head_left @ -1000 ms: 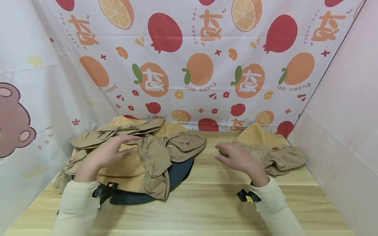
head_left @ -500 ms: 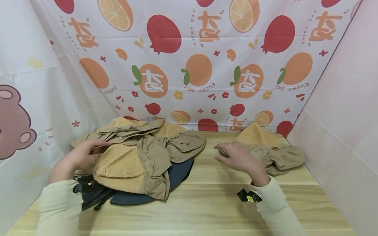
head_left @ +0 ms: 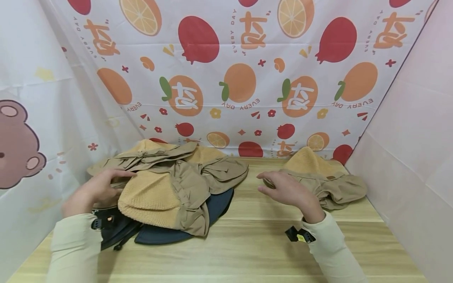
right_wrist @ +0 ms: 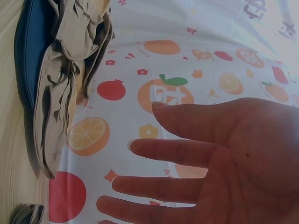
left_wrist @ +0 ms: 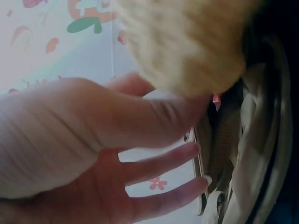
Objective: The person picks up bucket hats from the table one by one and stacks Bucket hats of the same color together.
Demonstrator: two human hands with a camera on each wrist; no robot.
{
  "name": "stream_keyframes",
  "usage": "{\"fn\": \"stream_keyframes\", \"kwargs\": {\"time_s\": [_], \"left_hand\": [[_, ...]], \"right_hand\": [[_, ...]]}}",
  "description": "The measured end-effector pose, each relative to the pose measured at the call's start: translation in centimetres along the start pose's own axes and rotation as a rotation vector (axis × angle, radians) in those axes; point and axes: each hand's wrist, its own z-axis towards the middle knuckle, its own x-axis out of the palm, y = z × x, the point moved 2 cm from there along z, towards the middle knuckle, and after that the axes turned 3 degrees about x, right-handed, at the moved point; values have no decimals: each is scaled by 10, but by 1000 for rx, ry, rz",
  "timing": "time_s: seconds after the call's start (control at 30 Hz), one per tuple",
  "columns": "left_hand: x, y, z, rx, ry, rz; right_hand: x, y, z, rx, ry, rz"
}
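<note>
My left hand [head_left: 92, 192] is at the crown of a sun hat [head_left: 150, 200] with a yellow knit crown and a khaki brim with a bow. In the left wrist view its thumb and index finger pinch the crown's edge [left_wrist: 187, 56], while the other fingers [left_wrist: 161, 165] stay spread. This hat lies on top of a pile of similar hats [head_left: 145, 155] and a dark navy hat [head_left: 216, 206]. My right hand [head_left: 286, 189] is held above the table with fingers extended, holding nothing, just in front of a separate yellow and khaki hat [head_left: 325, 182].
A black item with a cord [head_left: 118, 230] sits under the pile's left front. Fruit-printed cloth [head_left: 240, 90] hangs behind the wooden table [head_left: 255, 243], with white cloth walls [head_left: 407, 118] on both sides.
My left hand has moved left and down from over the pile to the top hat's crown. That hat has shifted slightly to the right. My right hand has stayed in place.
</note>
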Motion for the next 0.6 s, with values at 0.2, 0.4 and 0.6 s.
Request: {"fn": "stream_keyframes", "kwargs": {"time_s": [0.2,0.4,0.6], "left_hand": [[0,-1,7,65,-26,-164],[1,-14,17,125,-116,-198],[2,-23,25,95,-168,-195]], "right_hand": [[0,0,0,3,-4,6],[1,1,-1,8,-2,4],[0,1,-1,6,4,9]]}}
